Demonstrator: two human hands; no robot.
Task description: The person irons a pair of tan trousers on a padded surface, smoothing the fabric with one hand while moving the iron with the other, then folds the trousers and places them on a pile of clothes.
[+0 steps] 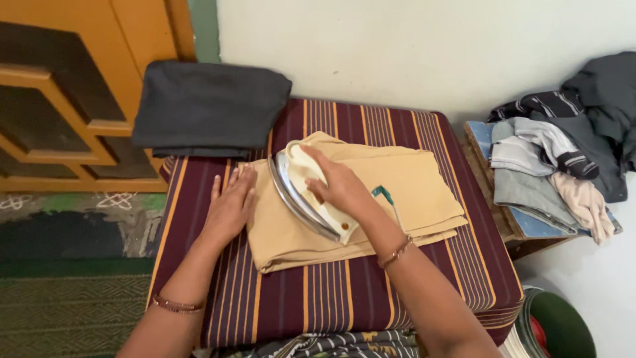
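Pressing a folded tan garment [371,199] lying mid-desk on a maroon striped cover [318,298]. Right hand [338,185] wrapped around the handle of a cream-and-metal iron [308,199], holding it tipped onto its left edge, soleplate facing left. Left hand [232,202] spread flat, fingers wide, holding nothing, pinning the garment's left edge where cloth meets cover.

Risks, as judged:
- Soleplate sitting just beside the left hand; sliding the iron left risking a burn to those fingers.
- Iron tilted rather than flat; loosening the grip risking a topple onto cloth or hand.
- Teal cord [384,194] trailing over the garment near the right wrist; snagging possible, dragging the fold askew.
- Lingering in one spot risking a scorch on the tan cloth.
- Dark folded cloth [209,109] overhanging the far-left desk corner; nudging risking a slide off.

Unsorted clothes pile [563,159] sitting well apart, right.
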